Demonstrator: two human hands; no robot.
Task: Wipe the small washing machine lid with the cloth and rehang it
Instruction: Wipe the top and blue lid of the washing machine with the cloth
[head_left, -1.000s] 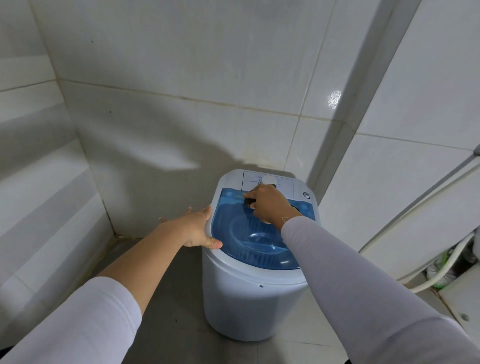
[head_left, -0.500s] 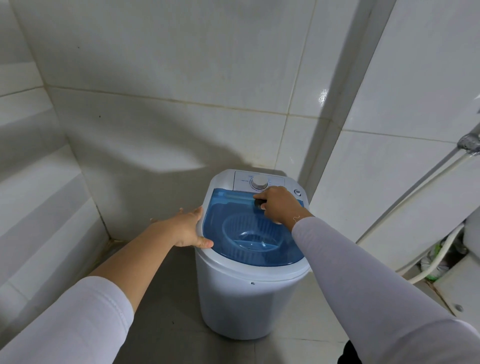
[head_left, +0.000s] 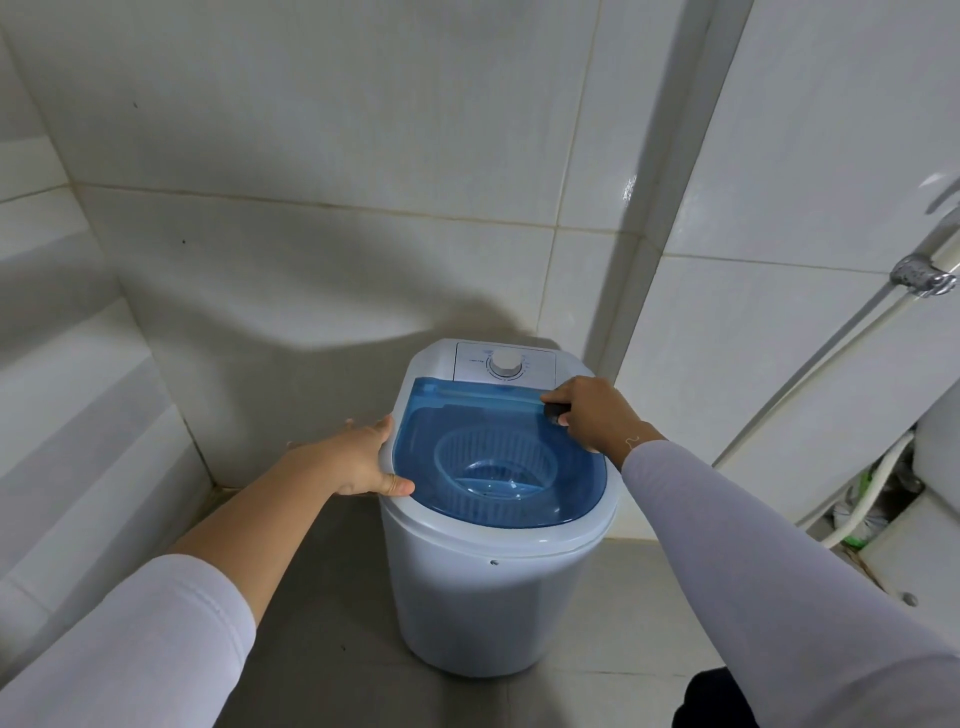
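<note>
The room is a tiled corner: pale, glossy wall tiles (head_left: 322, 130) on the left, far and right sides, with a grey tiled floor (head_left: 332, 597) below. On the right a chrome fitting (head_left: 922, 275) holds a white hose (head_left: 810, 384) that slants down the wall toward a cluttered low corner, too dim to read.

The small washing machine (head_left: 488, 597) stands on the floor close to the far wall, a white tub with rounded sides. Its lid (head_left: 457, 415) is translucent blue, shut flat on the top, and through it shows a ribbed round basket (head_left: 498, 467). Behind the lid, at the far edge, sits a white control panel with 1 round dial (head_left: 506, 365).

The left hand (head_left: 358, 457) rests against the left rim of the machine, its grip loose, thumb laid on the near-left edge and fingers spread along the side. The right hand (head_left: 597, 410) sits on the far-right corner of the lid, its grip closed around a small dark thing (head_left: 557, 413); whether that is the cloth I cannot tell. Both arms wear pale long sleeves (head_left: 779, 571), the left 1 pushed up the forearm.
</note>
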